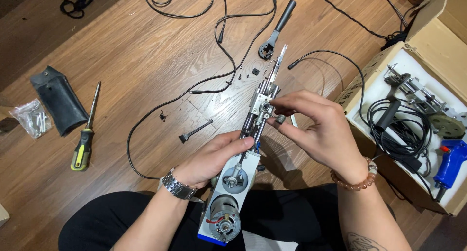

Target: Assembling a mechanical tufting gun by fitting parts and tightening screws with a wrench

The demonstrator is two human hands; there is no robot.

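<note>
Left hand (211,158) is wrapped around the mid-body of the motor-driven mechanism (238,183), thumb along the rail, holding it tilted over the lap at centre frame; motor end sits bottom centre, thin blade tip (278,61) points toward upper middle. Right hand (316,127) is pinched on a small dark threaded part (280,120) right beside the silver clamp block (262,107) near the top of the rails, fingertips touching the block. Can't tell if the small part is already seated or loose. Risks, as I judge them: the part is tiny and held by fingertips only, so a slip drops it onto the wooden floor (146,51) among the black screws and bits (248,73) already scattered upper centre, easy to lose. Assembly is supported one-handed, so side force at the top could twist it. Blade tip is exposed. Yellow-handled screwdriver (86,134) lies left of frame, well out of reach; open cardboard box (428,32) with cables and a blue glue gun (450,161) at right.
</note>
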